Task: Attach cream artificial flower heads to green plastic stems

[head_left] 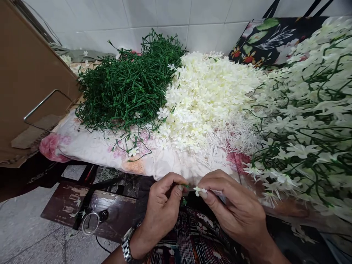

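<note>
Between thumb and forefinger, my left hand pinches a green plastic stem; most of it is hidden by the fingers. Close beside it, my right hand grips a small white artificial flower by its edge. A narrow gap separates the stem's tip from the flower. Beyond my hands, a heap of loose white flower heads lies on a floral cloth. To its left is a tangled pile of green stems. At the right, white flowers on green stems form a large mound.
A cardboard box with a bent metal wire handle stands at the left. A dark floral bag rests against the tiled wall. Low at the left is a worn brown wooden board with a metal ring.
</note>
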`<state>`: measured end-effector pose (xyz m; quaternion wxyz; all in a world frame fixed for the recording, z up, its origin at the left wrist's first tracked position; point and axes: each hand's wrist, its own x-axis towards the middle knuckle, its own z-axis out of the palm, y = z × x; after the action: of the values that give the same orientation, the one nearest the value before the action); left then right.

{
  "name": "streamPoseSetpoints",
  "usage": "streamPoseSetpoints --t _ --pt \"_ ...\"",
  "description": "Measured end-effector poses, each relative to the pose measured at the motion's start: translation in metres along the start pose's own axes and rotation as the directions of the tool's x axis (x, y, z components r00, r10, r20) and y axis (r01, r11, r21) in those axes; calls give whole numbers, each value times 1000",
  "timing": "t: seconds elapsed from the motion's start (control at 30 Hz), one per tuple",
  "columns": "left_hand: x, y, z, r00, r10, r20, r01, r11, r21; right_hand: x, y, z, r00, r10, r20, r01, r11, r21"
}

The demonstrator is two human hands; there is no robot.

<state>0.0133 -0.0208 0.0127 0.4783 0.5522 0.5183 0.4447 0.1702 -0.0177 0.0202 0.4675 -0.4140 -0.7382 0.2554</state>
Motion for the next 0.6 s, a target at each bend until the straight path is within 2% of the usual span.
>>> streamPoseSetpoints --t 0.13,0.23,0.43,0.6 --pt "-1 -1 -1 999 39 26 -40 998 55 1 -1 0 999 -1 50 1 1000 0" --pt "-1 -2 -2 990 135 35 -138 986 96 -1 -1 0 997 11 70 -11 1000 2" --pt "-2 -2 -2 943 327 62 -333 921 202 0 -2 1 996 -26 84 28 999 -19" --pt "-2 -4 -2 903 417 101 -429 865 260 0 0 1 994 -40 106 47 997 -66"
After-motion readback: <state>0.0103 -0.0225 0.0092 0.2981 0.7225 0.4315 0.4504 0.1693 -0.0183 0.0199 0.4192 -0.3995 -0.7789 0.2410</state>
